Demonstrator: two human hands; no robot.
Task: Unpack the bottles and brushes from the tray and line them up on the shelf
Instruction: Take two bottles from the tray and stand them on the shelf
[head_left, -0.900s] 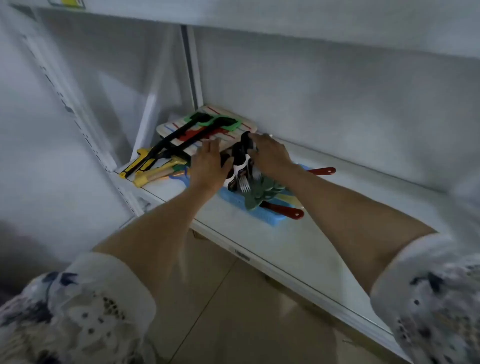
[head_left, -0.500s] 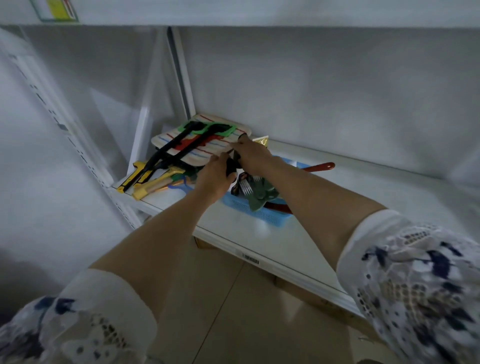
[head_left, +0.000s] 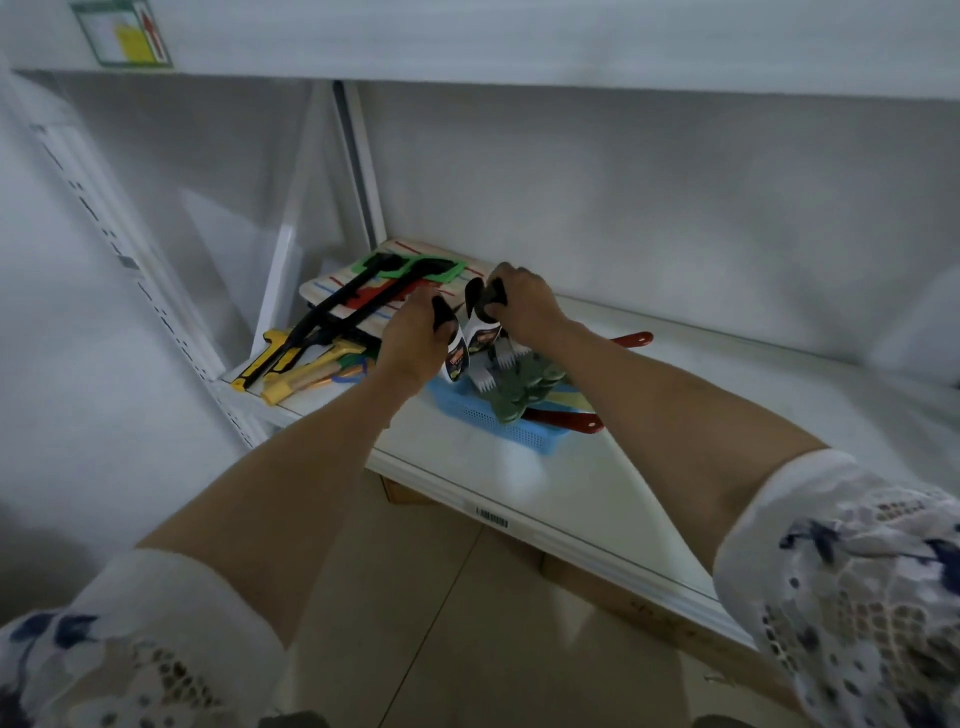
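The left hand (head_left: 410, 345) grips the black handle of one brush (head_left: 453, 347), and the right hand (head_left: 524, 306) grips the black handle of a second brush (head_left: 480, 322) just beside it. Both brushes hang bristles-down over the left end of the blue tray (head_left: 506, 423), which sits on the white shelf (head_left: 675, 467). Under the right wrist, a green bundle (head_left: 522, 387) and red handles (head_left: 631, 340) lie in the tray. Left of the left hand lie long-handled tools (head_left: 332, 332).

Left hand (head_left: 410, 345) and right hand (head_left: 522, 306) have each lifted 1 brush (head_left: 480, 325) apart.
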